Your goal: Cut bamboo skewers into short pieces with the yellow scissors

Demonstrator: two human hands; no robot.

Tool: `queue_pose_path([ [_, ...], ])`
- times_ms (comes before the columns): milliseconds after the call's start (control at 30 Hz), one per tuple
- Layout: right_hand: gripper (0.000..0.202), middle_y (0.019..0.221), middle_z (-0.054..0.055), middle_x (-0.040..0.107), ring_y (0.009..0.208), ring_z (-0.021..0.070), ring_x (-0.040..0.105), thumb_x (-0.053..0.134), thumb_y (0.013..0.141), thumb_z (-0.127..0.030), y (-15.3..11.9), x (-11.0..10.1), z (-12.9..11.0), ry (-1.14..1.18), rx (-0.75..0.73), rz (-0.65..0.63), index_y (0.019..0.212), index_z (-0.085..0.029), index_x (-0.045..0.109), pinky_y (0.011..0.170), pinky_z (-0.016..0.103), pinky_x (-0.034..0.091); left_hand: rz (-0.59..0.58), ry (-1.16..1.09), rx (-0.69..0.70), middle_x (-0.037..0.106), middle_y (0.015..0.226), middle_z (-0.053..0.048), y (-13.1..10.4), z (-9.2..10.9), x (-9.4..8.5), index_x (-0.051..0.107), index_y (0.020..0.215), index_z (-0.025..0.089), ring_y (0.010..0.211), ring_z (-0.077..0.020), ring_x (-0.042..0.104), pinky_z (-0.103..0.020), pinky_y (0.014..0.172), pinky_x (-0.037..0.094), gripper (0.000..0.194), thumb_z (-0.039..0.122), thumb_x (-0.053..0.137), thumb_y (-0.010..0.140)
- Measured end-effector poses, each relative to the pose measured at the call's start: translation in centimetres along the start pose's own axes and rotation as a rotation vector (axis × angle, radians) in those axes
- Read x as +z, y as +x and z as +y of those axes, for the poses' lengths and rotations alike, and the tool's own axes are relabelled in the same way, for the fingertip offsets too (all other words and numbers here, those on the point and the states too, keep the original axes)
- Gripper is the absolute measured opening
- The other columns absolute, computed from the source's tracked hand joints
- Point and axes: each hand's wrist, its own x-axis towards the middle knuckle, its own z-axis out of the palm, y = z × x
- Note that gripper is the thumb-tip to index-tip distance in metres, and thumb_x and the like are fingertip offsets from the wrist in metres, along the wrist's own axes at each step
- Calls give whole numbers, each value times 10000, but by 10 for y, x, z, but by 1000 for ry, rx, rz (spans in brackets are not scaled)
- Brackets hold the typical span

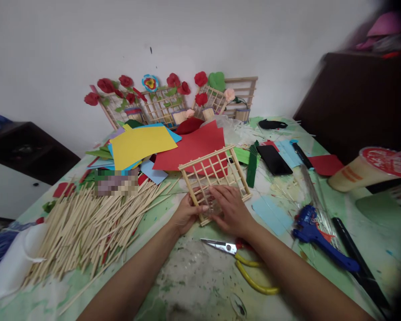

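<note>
A small lattice frame (207, 161) of light wooden sticks stands tilted in the middle of the table. Its lower left corner is gripped by my left hand (186, 213), thumb in front. Across the lower part of the lattice lies my right hand (233, 210), its fingers bent and touching the sticks. Between the two hands something clear or shiny shows, too small to name. Scissors (220, 245) with yellow handles lie just below, partly hidden by my right forearm.
A heap of loose sticks (87, 223) lies left. Red paper (194, 149) and yellow paper (143, 145) are behind. Rightward are a phone (275, 159), a blue glue gun (324, 245), and a drink cup (370, 169). Finished lattices with paper flowers (160, 104) lean against the wall.
</note>
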Motion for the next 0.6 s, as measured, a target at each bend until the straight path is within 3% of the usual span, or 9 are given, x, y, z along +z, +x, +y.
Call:
queue_pose_path([
  [233,686,1241,151,452,1147,301,388,591,748,-402,0,0,0,1,114,53,1342,-171,337,970,508,336,35,-10,-8,597,1185,-98,1,-1,-2,534,1100,184,1100,-251,559,-365,920,448,559,71,748,595],
  [600,660,1241,140,446,1162,285,374,621,742,-376,1,1,-2,63,82,41,1312,-173,358,994,477,352,3,-19,-5,565,1230,-124,0,1,-1,517,1110,171,1112,-269,544,-377,890,468,570,93,751,596],
])
